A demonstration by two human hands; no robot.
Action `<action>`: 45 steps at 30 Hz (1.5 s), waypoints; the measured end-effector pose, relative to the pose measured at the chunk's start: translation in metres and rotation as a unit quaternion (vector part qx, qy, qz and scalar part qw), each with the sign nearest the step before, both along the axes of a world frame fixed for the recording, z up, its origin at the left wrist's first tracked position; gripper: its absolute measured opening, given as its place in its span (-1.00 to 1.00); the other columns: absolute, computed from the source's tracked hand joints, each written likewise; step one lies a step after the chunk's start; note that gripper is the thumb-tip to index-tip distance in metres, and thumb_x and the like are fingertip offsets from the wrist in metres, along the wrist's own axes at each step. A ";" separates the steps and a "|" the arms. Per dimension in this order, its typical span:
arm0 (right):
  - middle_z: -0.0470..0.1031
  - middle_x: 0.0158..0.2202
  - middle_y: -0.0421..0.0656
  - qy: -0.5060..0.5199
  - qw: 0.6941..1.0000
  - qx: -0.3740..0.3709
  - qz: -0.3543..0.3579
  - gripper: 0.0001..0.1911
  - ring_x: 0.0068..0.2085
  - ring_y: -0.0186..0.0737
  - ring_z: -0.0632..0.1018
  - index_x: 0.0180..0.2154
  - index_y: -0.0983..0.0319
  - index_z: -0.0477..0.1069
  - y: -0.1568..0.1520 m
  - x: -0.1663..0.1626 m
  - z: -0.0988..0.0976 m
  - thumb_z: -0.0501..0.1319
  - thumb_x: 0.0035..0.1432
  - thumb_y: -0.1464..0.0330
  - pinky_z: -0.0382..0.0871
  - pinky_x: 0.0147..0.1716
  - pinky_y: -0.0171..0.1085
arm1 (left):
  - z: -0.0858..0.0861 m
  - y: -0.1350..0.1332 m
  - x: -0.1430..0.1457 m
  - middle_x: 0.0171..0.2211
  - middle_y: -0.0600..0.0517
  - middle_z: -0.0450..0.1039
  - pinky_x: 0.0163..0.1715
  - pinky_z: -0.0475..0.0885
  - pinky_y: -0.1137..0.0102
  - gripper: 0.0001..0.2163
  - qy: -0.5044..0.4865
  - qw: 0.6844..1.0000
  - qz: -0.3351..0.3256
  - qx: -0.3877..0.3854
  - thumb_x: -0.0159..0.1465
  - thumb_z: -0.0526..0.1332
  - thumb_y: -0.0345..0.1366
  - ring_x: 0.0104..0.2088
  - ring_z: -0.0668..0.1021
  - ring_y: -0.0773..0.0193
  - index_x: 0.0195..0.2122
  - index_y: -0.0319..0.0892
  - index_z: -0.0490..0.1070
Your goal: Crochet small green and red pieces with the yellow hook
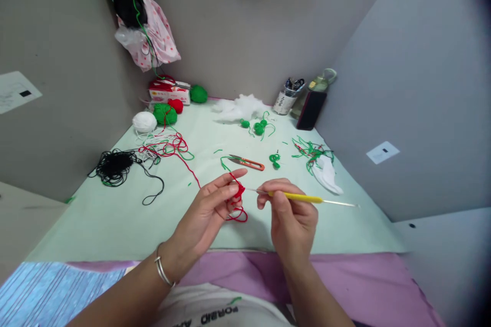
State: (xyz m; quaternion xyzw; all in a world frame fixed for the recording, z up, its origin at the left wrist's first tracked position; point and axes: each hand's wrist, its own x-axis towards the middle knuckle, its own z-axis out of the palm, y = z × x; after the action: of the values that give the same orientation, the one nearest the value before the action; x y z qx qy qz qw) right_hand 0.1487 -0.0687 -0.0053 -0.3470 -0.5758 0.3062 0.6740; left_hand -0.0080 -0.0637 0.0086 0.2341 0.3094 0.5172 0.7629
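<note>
Between the thumb and fingers of my left hand (209, 209) is a small piece of red crochet (240, 190). Red yarn (191, 169) runs from it over my raised index finger and back to a loose tangle at the left; more loops hang below the hand. My right hand (293, 217) grips a crochet hook (297, 197) with a yellow handle and metal ends, held nearly level like a pen. Its left tip meets the red piece; whether it sits inside a stitch is too small to tell. Just beyond lie orange-handled thread snips (247, 162).
Black yarn (116, 166), a white yarn ball (144, 122) and green yarn balls (165, 113) lie at the left. White stuffing (241, 107) and small green crocheted pieces (260, 126) are at the back. A pen cup (286, 99), phone (312, 110) and yarn scraps (312, 153) stand or lie right.
</note>
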 end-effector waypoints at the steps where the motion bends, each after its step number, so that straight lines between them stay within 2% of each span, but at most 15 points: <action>1: 0.61 -0.29 -0.14 0.008 1.000 -0.005 0.016 -0.80 -0.38 -0.25 0.57 -0.17 0.13 0.64 0.001 -0.001 0.000 0.22 0.41 0.40 0.53 -0.39 -0.22 | 0.001 -0.001 0.000 -0.37 0.09 0.46 -0.33 0.38 0.50 -0.65 0.016 1.000 -0.002 0.010 0.19 0.49 -0.31 -0.41 0.42 0.41 0.03 -0.14 0.67; 3: 0.64 -0.26 -0.13 -0.007 1.000 -0.005 0.027 -0.82 -0.33 -0.24 0.59 -0.17 0.12 0.65 0.003 -0.003 0.001 0.24 0.41 0.40 0.54 -0.35 -0.22 | 0.004 -0.003 0.003 -0.36 0.08 0.48 -0.30 0.38 0.48 -0.64 0.051 0.998 0.000 0.029 0.19 0.49 -0.30 -0.37 0.44 0.38 0.03 -0.10 0.67; 6: 0.66 -0.24 -0.15 -0.055 0.998 0.010 0.005 -0.77 -0.31 -0.25 0.60 -0.12 0.09 0.64 0.002 -0.005 0.000 0.21 0.41 0.45 0.56 -0.33 -0.23 | 0.004 -0.005 0.007 -0.32 0.07 0.53 -0.19 0.40 0.45 -0.65 0.078 0.996 0.023 0.048 0.17 0.51 -0.30 -0.30 0.47 0.34 0.01 -0.08 0.68; 8: 0.65 -0.18 -0.11 -0.135 0.989 0.054 -0.029 -0.73 -0.24 -0.20 0.63 -0.06 0.06 0.63 0.000 -0.004 -0.002 0.22 0.39 0.48 0.60 -0.29 -0.20 | 0.001 -0.004 0.008 -0.31 0.06 0.54 -0.19 0.40 0.43 -0.63 0.070 0.996 0.018 0.044 0.18 0.51 -0.27 -0.31 0.48 0.34 0.03 -0.06 0.67; 11: 0.64 -0.08 -0.04 -0.256 0.952 0.147 -0.082 -0.65 -0.10 -0.12 0.66 0.03 0.05 0.62 -0.002 -0.001 -0.005 0.25 0.34 0.52 0.63 -0.19 -0.14 | -0.003 -0.001 0.007 -0.27 0.01 0.56 -0.26 0.41 0.44 -0.64 0.019 0.999 -0.026 0.016 0.18 0.51 -0.23 -0.34 0.47 0.34 0.02 -0.11 0.68; 13: 0.65 -0.12 -0.06 -0.236 0.957 0.145 -0.089 -0.66 -0.14 -0.12 0.66 0.02 0.06 0.61 -0.002 0.001 -0.005 0.23 0.35 0.53 0.62 -0.21 -0.14 | -0.004 0.001 0.004 -0.29 0.01 0.54 -0.28 0.42 0.46 -0.67 -0.013 0.999 -0.035 -0.009 0.17 0.51 -0.26 -0.36 0.46 0.36 -0.03 -0.18 0.69; 17: 0.60 -0.30 -0.13 -0.056 0.997 0.024 -0.039 -0.78 -0.39 -0.24 0.57 -0.14 0.13 0.63 0.001 0.001 -0.001 0.20 0.42 0.43 0.54 -0.40 -0.20 | -0.001 0.003 0.000 -0.40 0.08 0.46 -0.32 0.40 0.50 -0.70 -0.012 1.000 0.003 -0.018 0.16 0.50 -0.34 -0.41 0.43 0.40 -0.06 -0.20 0.70; 19: 0.61 -0.30 -0.13 -0.023 1.000 0.001 -0.003 -0.81 -0.38 -0.23 0.58 -0.18 0.14 0.64 0.003 -0.002 0.001 0.22 0.42 0.38 0.52 -0.42 -0.22 | 0.001 0.002 0.001 -0.41 0.09 0.47 -0.35 0.36 0.49 -0.70 0.024 1.000 0.007 0.014 0.16 0.51 -0.34 -0.43 0.42 0.41 -0.06 -0.16 0.70; 23: 0.68 -0.24 -0.13 -0.052 0.998 0.017 0.014 -0.83 -0.21 -0.16 0.65 -0.16 0.09 0.66 0.005 -0.005 0.000 0.26 0.39 0.39 0.56 -0.27 -0.17 | 0.004 -0.002 0.005 -0.37 0.07 0.54 -0.26 0.37 0.45 -0.69 0.073 0.995 0.012 0.061 0.13 0.54 -0.32 -0.35 0.48 0.35 -0.07 -0.09 0.71; 27: 0.66 -0.25 -0.16 0.006 0.999 -0.032 0.026 -0.83 -0.36 -0.28 0.60 -0.16 0.10 0.66 0.005 -0.003 -0.004 0.26 0.40 0.37 0.53 -0.34 -0.25 | 0.003 -0.003 0.003 -0.29 0.07 0.55 -0.22 0.37 0.43 -0.64 0.077 0.996 0.020 0.045 0.12 0.54 -0.33 -0.32 0.49 0.35 -0.02 -0.05 0.69; 31: 0.65 -0.29 -0.14 0.077 0.992 -0.071 0.076 -0.82 -0.39 -0.27 0.63 -0.20 0.16 0.64 0.006 -0.001 -0.005 0.26 0.41 0.30 0.57 -0.36 -0.26 | 0.003 -0.003 0.001 -0.27 0.06 0.52 -0.21 0.38 0.42 -0.65 0.080 0.996 0.017 0.032 0.13 0.54 -0.30 -0.30 0.50 0.33 -0.03 -0.05 0.69; 35: 0.64 -0.29 -0.15 0.081 0.991 -0.060 0.085 -0.80 -0.37 -0.27 0.62 -0.20 0.16 0.63 0.003 -0.001 -0.003 0.23 0.43 0.31 0.57 -0.35 -0.26 | 0.003 -0.004 0.000 -0.31 0.07 0.49 -0.22 0.39 0.42 -0.68 0.090 0.995 0.022 0.043 0.14 0.53 -0.28 -0.28 0.51 0.31 -0.05 -0.06 0.70; 41: 0.66 -0.23 -0.14 -0.042 0.998 0.031 0.016 -0.74 -0.32 -0.26 0.61 -0.09 0.12 0.61 -0.004 -0.001 -0.001 0.15 0.45 0.47 0.54 -0.31 -0.22 | 0.002 -0.004 -0.004 -0.40 0.12 0.42 -0.37 0.30 0.48 -0.72 0.149 0.983 0.044 0.094 0.19 0.49 -0.29 -0.38 0.41 0.38 -0.04 -0.05 0.68; 45: 0.67 -0.19 -0.11 -0.115 0.989 0.096 0.012 -0.69 -0.21 -0.19 0.64 -0.02 0.14 0.57 -0.005 0.001 -0.002 0.13 0.41 0.56 0.54 -0.24 -0.18 | 0.001 -0.005 -0.004 -0.42 0.14 0.41 -0.42 0.29 0.48 -0.72 0.188 0.974 0.043 0.115 0.22 0.47 -0.28 -0.39 0.41 0.37 -0.03 -0.05 0.66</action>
State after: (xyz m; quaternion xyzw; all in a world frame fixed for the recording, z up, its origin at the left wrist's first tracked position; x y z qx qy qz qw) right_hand 0.1499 -0.0736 -0.0069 -0.3063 -0.6802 0.2157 0.6301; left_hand -0.0123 -0.0684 0.0100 0.4002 0.3956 0.5282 0.6358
